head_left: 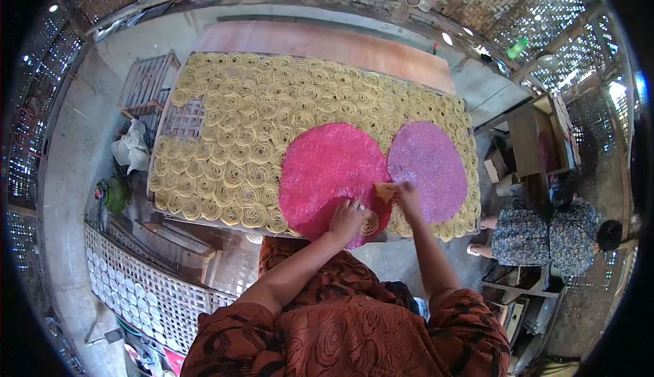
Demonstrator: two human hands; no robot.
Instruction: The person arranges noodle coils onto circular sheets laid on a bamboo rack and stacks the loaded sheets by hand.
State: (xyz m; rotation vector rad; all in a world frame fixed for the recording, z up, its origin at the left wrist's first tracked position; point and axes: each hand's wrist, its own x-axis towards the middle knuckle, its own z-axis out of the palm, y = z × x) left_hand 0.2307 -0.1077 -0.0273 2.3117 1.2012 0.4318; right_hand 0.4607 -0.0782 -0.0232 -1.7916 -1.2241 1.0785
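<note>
A large bright pink round sheet (327, 173) lies over rows of coiled yellow strands (238, 118) on a rack in front of me. Its right edge meets a purple round sheet (429, 166). My left hand (347, 219), a ring on one finger, rests with fingers extended on the lower part of the pink sheet. Beside those fingers sits a single pale coil (368, 223). My right hand (409, 201) pinches a flat tan-yellow piece (385, 190) above a darker red patch at the pink sheet's right edge. The piece's exact kind is unclear.
A bare wooden board (327, 42) extends behind the rack. At left are a wooden slatted stand (146, 84), a green gas cylinder (114, 194) and a woven panel holding pale discs (129, 295). Another person (545, 241) is low down at right, near a wooden cabinet (535, 138).
</note>
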